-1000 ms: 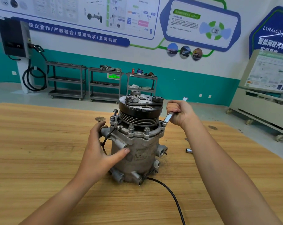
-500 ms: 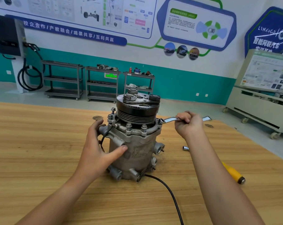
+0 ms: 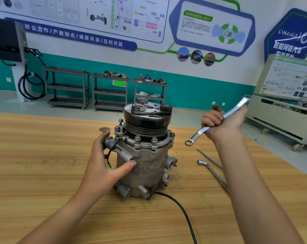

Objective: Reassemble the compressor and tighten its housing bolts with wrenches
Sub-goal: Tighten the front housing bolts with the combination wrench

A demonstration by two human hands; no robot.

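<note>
The grey metal compressor [image 3: 149,161] stands upright on the wooden table [image 3: 43,164], its black pulley [image 3: 147,118] on top and several housing bolts [image 3: 137,138] around the flange. My left hand [image 3: 105,162] rests on the housing's left side, thumb pressed on the front, fingers curved around a port. My right hand [image 3: 223,124] grips a silver ring wrench [image 3: 198,132] by its middle, held in the air to the right of the compressor. The wrench's lower ring end hangs clear of the bolts.
An L-shaped socket wrench [image 3: 210,170] and a thin metal rod [image 3: 208,158] lie on the table right of the compressor. A black cable [image 3: 182,210] runs from the compressor base toward the front edge. Shelving carts [image 3: 110,92] and a white equipment cart [image 3: 281,110] stand beyond the table.
My right hand has lifted the wrench off the right-side bolt and moved it away to the right and upward. My left hand stays on the housing.
</note>
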